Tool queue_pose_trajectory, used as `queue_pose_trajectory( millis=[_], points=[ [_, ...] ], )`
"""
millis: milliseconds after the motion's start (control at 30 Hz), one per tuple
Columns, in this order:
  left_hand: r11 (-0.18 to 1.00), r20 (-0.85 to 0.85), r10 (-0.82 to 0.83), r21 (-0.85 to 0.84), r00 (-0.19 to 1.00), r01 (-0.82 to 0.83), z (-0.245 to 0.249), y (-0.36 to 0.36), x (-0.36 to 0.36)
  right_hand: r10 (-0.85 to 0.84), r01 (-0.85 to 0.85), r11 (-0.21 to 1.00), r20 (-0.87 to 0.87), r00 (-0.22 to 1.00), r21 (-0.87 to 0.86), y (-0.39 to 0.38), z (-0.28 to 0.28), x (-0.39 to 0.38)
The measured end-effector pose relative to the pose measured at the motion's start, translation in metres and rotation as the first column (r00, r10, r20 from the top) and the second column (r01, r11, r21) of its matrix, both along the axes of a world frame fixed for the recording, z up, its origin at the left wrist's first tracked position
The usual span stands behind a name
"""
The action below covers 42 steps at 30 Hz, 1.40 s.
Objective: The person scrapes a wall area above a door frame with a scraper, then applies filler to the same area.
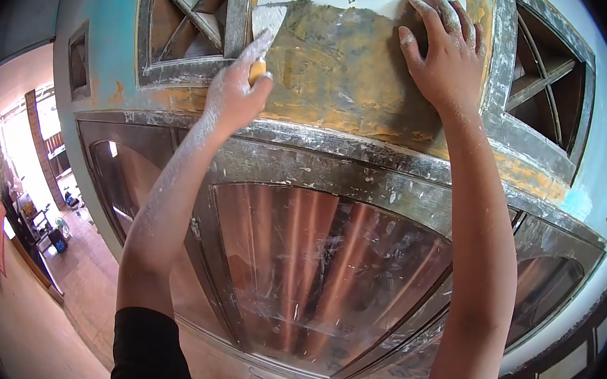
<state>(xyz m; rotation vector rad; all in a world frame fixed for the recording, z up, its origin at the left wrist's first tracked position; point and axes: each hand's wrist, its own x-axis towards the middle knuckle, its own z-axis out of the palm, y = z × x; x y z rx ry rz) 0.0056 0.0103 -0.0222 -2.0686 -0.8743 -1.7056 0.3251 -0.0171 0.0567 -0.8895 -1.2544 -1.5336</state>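
Note:
My left hand, dusted with white, is closed round the yellow handle of a scraper. The scraper's wide blade points up and lies against the left edge of a wall panel. Brown and ochre patches cover the lower part of this panel, and its top is white with a ragged lower border. Higher up on the right, my right hand rests on the panel with its fingers spread, their tips whitish. It holds nothing.
Lattice vents with crossed bars stand left and right of the panel. Beneath is a paint-spotted wooden frame with glass panes. A doorway at far left shows a tiled floor and several objects.

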Motion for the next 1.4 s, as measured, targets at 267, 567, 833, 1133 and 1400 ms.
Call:
queue_pose_trajectory(
  millis=[267,567,833,1133,1400],
  points=[
    [0.989,-0.069,0.074,-0.125,0.995,-0.082,0.02,-0.011,-0.011,0.016,-0.016,1.0,-0.018,1.0,-0.006,-0.002,0.001,-0.001],
    [0.98,-0.151,0.026,-0.193,0.988,-0.055,0.029,-0.011,-0.015,-0.004,0.003,1.0,-0.027,1.0,-0.003,-0.001,-0.007,0.002],
    [0.986,-0.176,-0.016,-0.167,0.984,-0.014,0.019,-0.012,-0.02,-0.065,0.063,0.998,-0.085,0.994,-0.031,0.002,-0.025,0.011],
    [0.982,-0.154,-0.044,-0.189,0.987,0.014,0.023,-0.017,-0.02,-0.02,0.019,1.0,-0.075,0.997,-0.015,0.003,-0.025,0.011],
    [0.983,-0.121,-0.026,-0.183,0.992,0.004,0.015,-0.014,-0.013,-0.03,0.027,0.999,-0.131,0.991,-0.026,0.003,-0.035,0.009]
  ],
)
